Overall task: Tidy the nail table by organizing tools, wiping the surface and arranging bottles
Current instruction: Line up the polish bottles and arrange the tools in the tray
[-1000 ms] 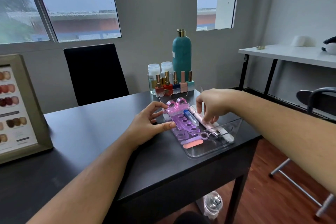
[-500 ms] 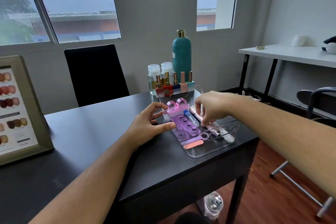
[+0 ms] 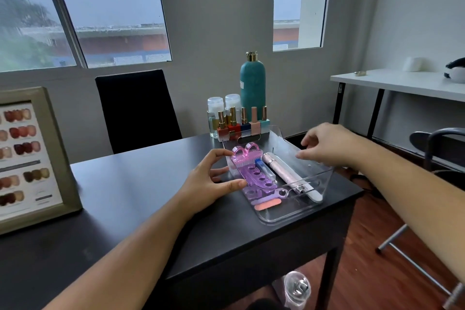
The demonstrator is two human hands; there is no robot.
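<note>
A clear tray (image 3: 289,219) sits on the right end of the black table (image 3: 125,196). In it lie a purple toe separator (image 3: 256,176), a pink brush (image 3: 242,153), a small blue block (image 3: 264,168), a pink pen-shaped tool (image 3: 279,171), a white nail file (image 3: 312,194) and an orange file (image 3: 266,206). My left hand (image 3: 206,181) grips the tray's left wall, thumb near, fingers far. My right hand (image 3: 327,143) hovers at the tray's right wall, fingers loosely curled and apart, holding nothing. Behind the tray stand a row of nail polish bottles (image 3: 244,126), two clear bottles (image 3: 215,108) and a tall teal bottle (image 3: 253,85).
A framed nail colour chart (image 3: 27,158) leans at the table's left end. A black chair (image 3: 136,108) stands behind the table. To the right are a white side table (image 3: 402,83) and a grey chair frame (image 3: 440,138). A small bin (image 3: 297,287) sits under the table.
My right hand has let go of the pink pen-shaped tool inside the tray and moved right to the tray's right wall. My left hand has stayed on the left wall.
</note>
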